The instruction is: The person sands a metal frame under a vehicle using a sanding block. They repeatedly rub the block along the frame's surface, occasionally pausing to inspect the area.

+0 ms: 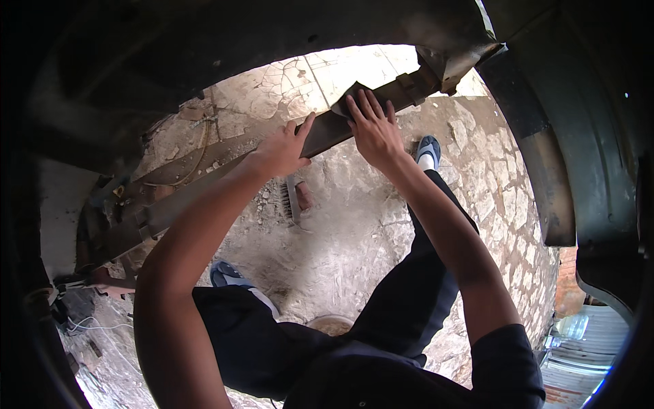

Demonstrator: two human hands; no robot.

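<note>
A long dark metal beam (327, 133) runs slantwise across the space in front of me. My left hand (281, 148) straddles it near the middle, thumb on the near side and fingers over the far side. Farther up the beam, my right hand (377, 129) presses a dark sheet of sandpaper (349, 97) against the top, its fingers spread across the sheet. Part of the sandpaper is hidden beneath that hand. On the ground below the beam lies a wire brush (293, 200), its bristles turned to the left.
Dark curved metal panels (606, 136) surround me above and on both sides. The ground is rough stone paving (501, 184) with dust and grit. At lower left, a white cable (102, 326) trails over the ground. Corrugated sheeting (579, 361) shows at lower right.
</note>
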